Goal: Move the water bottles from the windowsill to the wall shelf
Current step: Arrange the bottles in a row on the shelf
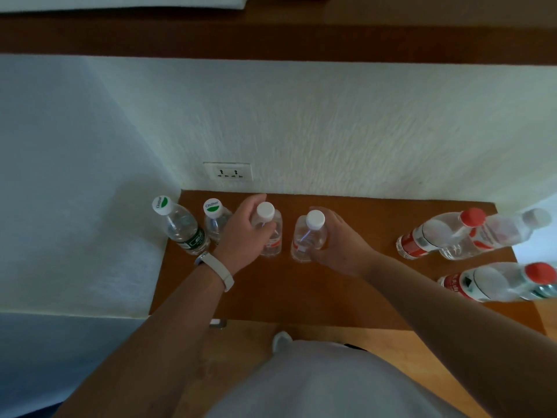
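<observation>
Two white-capped water bottles (269, 233) stand upright mid-shelf (346, 285), the left hand (247, 233) wrapped around one, the right hand (337, 245) around the other (309, 236); green-capped bottles (184, 224) stand left, red-capped bottles (437, 233) right.

A white textured wall (331, 125) fills the upper middle of the view. A white double power socket (228, 172) sits low on it. Above runs a dark wooden ledge (271, 40), with what may be folded white fabric (120, 1) at the top left edge. Wood flooring (391, 342) shows below, and a pale shoe tip (281, 339) rests on it.
</observation>
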### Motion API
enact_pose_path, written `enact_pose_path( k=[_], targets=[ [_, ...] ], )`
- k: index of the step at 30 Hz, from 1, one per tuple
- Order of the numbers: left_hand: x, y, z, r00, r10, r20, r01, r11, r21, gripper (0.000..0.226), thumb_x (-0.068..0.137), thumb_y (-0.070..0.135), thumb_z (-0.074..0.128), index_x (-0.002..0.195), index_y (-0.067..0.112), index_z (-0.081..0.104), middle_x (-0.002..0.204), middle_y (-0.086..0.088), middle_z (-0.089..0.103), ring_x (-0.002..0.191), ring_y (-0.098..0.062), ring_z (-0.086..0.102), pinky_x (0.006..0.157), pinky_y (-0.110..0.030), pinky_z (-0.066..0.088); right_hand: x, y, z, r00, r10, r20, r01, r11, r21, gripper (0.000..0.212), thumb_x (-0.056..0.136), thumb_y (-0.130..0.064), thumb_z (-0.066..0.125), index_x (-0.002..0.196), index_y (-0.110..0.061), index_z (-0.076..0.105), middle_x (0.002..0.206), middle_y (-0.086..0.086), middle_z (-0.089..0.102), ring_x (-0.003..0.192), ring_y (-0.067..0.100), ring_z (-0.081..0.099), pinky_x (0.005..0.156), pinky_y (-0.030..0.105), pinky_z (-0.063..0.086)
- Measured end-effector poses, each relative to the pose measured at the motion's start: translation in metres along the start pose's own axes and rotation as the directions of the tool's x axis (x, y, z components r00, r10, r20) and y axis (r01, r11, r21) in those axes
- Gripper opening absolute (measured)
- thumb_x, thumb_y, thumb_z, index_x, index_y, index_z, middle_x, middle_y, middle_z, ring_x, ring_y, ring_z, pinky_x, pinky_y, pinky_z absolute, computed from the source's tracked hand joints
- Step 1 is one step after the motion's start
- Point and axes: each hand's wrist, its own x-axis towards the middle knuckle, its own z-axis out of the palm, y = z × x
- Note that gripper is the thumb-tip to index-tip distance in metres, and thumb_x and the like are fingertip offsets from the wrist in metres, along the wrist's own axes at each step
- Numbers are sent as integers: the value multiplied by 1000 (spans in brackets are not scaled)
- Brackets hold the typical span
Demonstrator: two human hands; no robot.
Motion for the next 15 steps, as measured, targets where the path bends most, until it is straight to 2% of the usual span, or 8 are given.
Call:
enact_pose_path(
  k=[3, 5, 9, 12, 15],
  targets=[
    [-1, 10, -3, 995, 91, -28, -90, 995, 34, 58, 90, 24, 66, 142, 28, 42, 142, 8, 48, 128, -9, 45, 104, -38, 44, -6, -9, -9, 1000, -14, -15, 14, 1000, -12, 91, 66, -58, 71, 143, -41, 25, 139, -20, 36, 118, -2, 37, 92, 22, 34],
    [0, 21, -3, 975, 220, -35, -213, 966, 146, 55, 91, 30, 63, 142, 29, 41, 145, 7, 46, 132, -8, 40, 106, -34, 38, -12, -15, -19, 998, -44, -44, 42, 998, -54, 87, 71, -62, 64, 145, -36, 26, 144, -14, 38, 121, 4, 41, 96, 26, 36],
    [3, 50, 6, 887, 457, 66, -442, 799, 408, 50, 94, 32, 58, 141, 20, 45, 145, -1, 48, 138, -16, 36, 112, -33, 27, -28, -23, -42, 982, -128, -136, 95, 970, -223, 71, 88, -58, 52, 147, -26, 31, 148, -5, 38, 130, 13, 40, 99, 28, 35],
    [3, 71, 25, 836, 524, 160, -533, 708, 463, 47, 96, 32, 58, 139, 16, 49, 144, -3, 50, 138, -20, 37, 114, -36, 28, -43, -22, -62, 961, -151, -231, 54, 924, -377, 63, 92, -56, 46, 144, -22, 39, 146, 0, 43, 130, 21, 42, 97, 31, 33],
    [3, 90, 51, 797, 554, 240, -593, 643, 485, 46, 96, 35, 55, 138, 17, 51, 144, -3, 50, 139, -21, 37, 113, -41, 32, -64, -11, -83, 935, -142, -326, -25, 887, -460, 58, 94, -54, 44, 140, -20, 45, 142, 3, 48, 128, 25, 44, 97, 39, 41]
  ],
)
